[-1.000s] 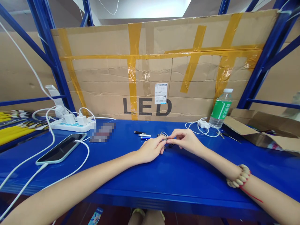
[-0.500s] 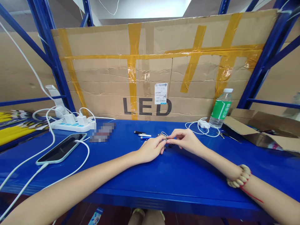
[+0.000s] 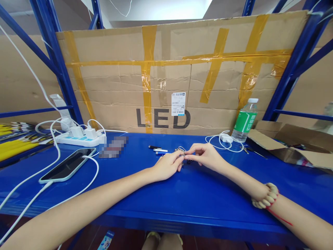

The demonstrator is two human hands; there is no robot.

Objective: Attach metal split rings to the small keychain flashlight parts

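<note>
My left hand rests low over the blue shelf surface, its fingers closed in a pinch. Opposite it, my right hand pinches at the same spot, fingertips almost touching the left ones. Between them is a small metallic piece, too small and covered to name. Small metal parts lie just behind the fingertips, and something dark shows under the right fingers. Just beyond my left hand lie a black pen-like stick, a white one and a blue one, the blue partly hidden.
Left are a phone on a white cable and a power strip with plugs. A water bottle, coiled white cable and open carton stand right. Taped cardboard closes off the back.
</note>
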